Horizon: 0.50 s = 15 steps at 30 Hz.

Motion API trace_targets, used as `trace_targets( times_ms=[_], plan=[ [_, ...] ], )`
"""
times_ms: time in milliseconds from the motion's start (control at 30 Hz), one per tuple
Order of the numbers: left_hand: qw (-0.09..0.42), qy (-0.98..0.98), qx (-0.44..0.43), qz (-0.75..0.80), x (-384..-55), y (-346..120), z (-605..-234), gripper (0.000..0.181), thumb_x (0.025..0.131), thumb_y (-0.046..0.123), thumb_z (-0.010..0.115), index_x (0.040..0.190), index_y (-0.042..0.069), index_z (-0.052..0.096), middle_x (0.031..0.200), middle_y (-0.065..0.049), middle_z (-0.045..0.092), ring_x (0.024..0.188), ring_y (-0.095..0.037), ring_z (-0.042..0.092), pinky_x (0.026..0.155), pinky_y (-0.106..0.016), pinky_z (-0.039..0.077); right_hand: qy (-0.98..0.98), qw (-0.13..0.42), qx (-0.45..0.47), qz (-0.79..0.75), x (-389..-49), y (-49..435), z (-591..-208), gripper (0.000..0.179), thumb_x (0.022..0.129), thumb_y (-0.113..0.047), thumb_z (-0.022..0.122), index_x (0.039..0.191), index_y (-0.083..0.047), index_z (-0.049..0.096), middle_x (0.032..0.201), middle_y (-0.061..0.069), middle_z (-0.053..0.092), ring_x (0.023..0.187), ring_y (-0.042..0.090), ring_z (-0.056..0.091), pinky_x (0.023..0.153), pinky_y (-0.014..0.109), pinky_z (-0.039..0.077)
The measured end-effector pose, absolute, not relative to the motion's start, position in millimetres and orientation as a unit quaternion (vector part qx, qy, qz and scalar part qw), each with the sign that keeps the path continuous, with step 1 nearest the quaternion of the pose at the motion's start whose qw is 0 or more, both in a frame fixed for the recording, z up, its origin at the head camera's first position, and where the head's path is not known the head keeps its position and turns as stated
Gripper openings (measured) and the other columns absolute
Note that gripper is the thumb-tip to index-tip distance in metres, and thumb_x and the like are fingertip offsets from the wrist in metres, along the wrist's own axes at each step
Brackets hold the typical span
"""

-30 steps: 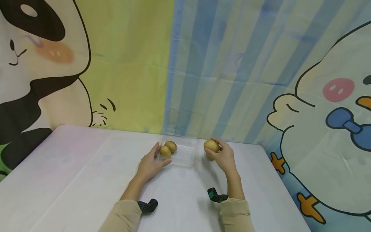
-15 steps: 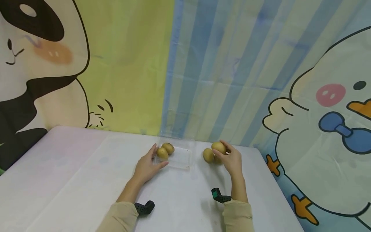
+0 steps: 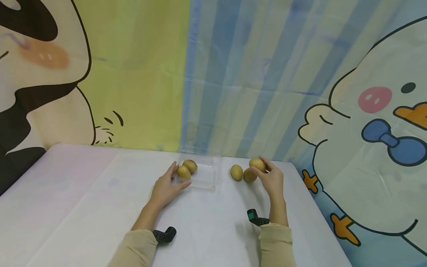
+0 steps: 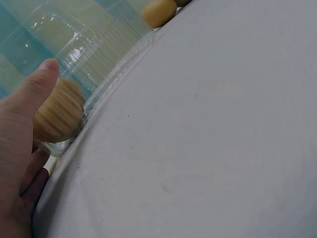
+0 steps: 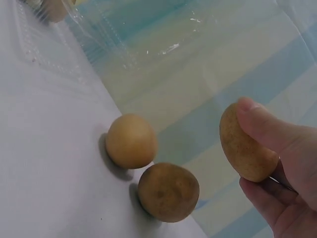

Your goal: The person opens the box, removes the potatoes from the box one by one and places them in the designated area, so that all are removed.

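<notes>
A clear plastic box (image 3: 207, 186) lies toward the back of the table with its lid raised behind it. Two potatoes (image 3: 190, 165) sit in its left part. My left hand (image 3: 164, 191) holds the box at its left front corner, the thumb (image 4: 42, 82) along the front wall and the fingers around the left side. To the right of the box, my right hand (image 3: 271, 180) pinches a potato (image 5: 245, 144) between thumb and fingers, off the table. Left of that hand, two more potatoes rest on the table: a paler one (image 5: 131, 141) and a browner one (image 5: 168, 192).
The table wears a white cloth (image 3: 200, 230). A patterned curtain (image 3: 233, 81) with cartoon animals hangs right behind its back edge. A black wrist device (image 3: 165, 235) sits on each forearm at the beige sleeve cuff.
My right hand has moved right, away from the box, with the potato in its grip. The two potatoes on the table now show beside it. My left hand stays at the box.
</notes>
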<state>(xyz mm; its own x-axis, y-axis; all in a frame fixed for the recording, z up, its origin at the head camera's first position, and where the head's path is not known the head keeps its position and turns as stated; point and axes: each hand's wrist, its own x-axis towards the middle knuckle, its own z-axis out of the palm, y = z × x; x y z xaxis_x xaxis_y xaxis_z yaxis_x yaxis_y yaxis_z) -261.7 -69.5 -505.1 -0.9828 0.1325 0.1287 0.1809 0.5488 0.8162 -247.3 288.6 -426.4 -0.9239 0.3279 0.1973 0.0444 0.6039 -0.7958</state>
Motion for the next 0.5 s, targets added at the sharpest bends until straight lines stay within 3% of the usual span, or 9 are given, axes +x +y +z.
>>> trace_targets(
  times_ms=[233,500],
  plan=[
    [0.024,-0.88,-0.088,-0.466,-264,-69,-505,0.105,0.075,0.064,0.067,0.153,0.016,0.016,0.15,-0.006,0.041,0.131,-0.033,0.046,0.108,-0.05,0.037,-0.865,0.175,-0.135,0.451,-248,298,-431,0.067,0.077,-0.042,0.076,0.136,-0.021,0.054,0.136,0.008,0.056,0.12,0.027,0.055,0.094,0.04,0.05],
    [0.023,-0.88,-0.089,-0.467,-263,-69,-503,0.106,0.075,0.067,0.066,0.153,0.015,0.017,0.15,-0.008,0.041,0.131,-0.034,0.046,0.108,-0.051,0.037,-0.868,0.202,-0.154,0.427,-249,308,-444,0.064,0.079,-0.039,0.076,0.134,-0.014,0.055,0.128,0.012,0.061,0.115,0.03,0.057,0.095,0.044,0.048]
  ],
)
